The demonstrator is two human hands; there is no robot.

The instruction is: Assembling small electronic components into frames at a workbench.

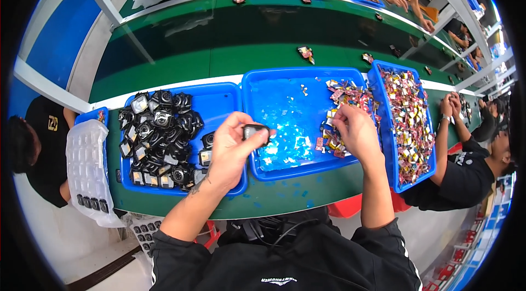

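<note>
My left hand (pixel 229 146) is closed around a small black plastic housing (pixel 253 131), held between thumb and fingers above the left edge of the middle blue tray (pixel 304 72). My right hand (pixel 359 133) has its thumb and fingertips pinched together at a heap of small red circuit boards with wires and silver parts (pixel 348 93) in that tray's right side. Whatever the pinch holds, if anything, is hidden. Thin shiny blue film pieces (pixel 285 140) cover much of the tray's floor. To the left, another blue tray (pixel 222 91) carries a pile of black camera-like housings (pixel 163 118).
A blue tray heaped with circuit boards (pixel 408 121) stands at right. At left lies a clear blister tray (pixel 86 154) with several black units. Beyond runs a green conveyor belt (pixel 246 58) carrying scattered boards (pixel 306 54). Other people sit at left, right and across; white frame posts flank the bench.
</note>
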